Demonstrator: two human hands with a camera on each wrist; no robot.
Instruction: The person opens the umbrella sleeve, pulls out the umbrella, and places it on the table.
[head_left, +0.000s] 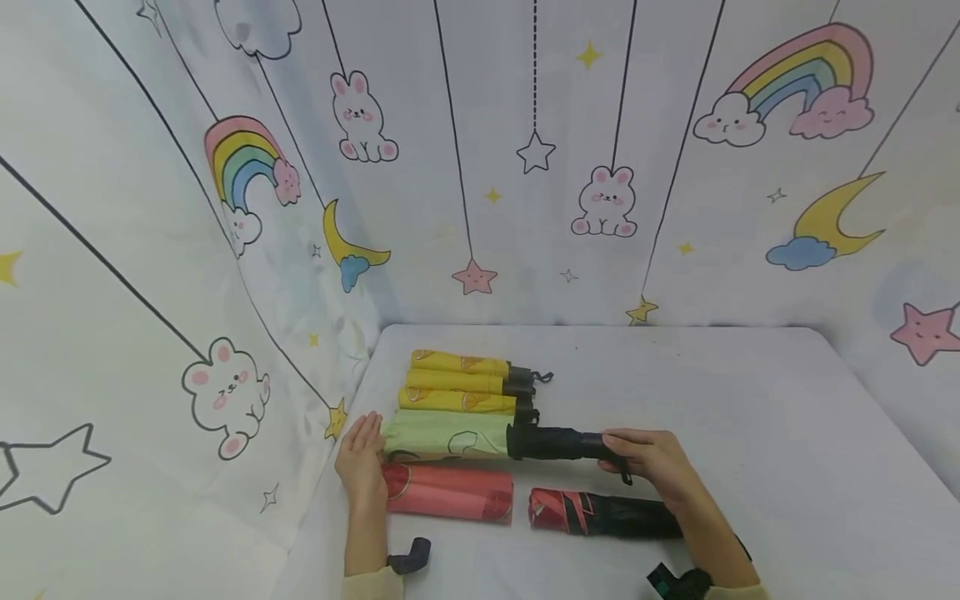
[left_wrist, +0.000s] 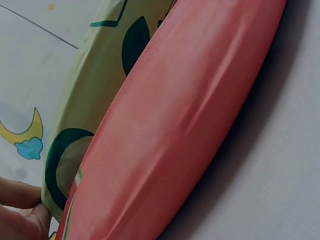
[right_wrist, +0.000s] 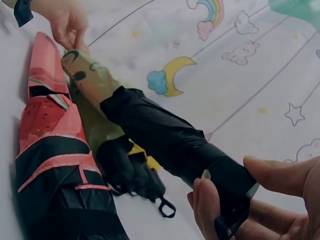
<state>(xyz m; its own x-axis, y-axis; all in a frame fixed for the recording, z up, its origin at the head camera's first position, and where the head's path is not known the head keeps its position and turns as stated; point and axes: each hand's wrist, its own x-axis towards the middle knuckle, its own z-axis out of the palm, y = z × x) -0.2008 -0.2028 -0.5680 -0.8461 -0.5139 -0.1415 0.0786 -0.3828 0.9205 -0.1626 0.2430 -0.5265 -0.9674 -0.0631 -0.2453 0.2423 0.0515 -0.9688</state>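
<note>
A folded umbrella in a light green printed sleeve [head_left: 450, 435] lies crosswise, its black end pointing right. My right hand [head_left: 648, 458] pinches the tip of its black handle [right_wrist: 225, 175] between thumb and fingers, beside a small strap loop. At the opposite end, my left hand [head_left: 363, 458] pinches the sleeve's corner, the thumb and a finger [left_wrist: 20, 194] showing in the left wrist view. Nearer me lies a red sleeve [head_left: 450, 493], close to the left wrist. A red and black folded umbrella [head_left: 607, 513] lies to its right, partly hidden under my right forearm.
Behind the green umbrella, several yellow umbrellas [head_left: 457, 381] lie side by side, black handles to the right. A white cloth with printed rabbits, stars and rainbows hangs at the back and left of the white table [head_left: 720, 375]. Dark wrist cameras [head_left: 410, 557] sit on both wrists.
</note>
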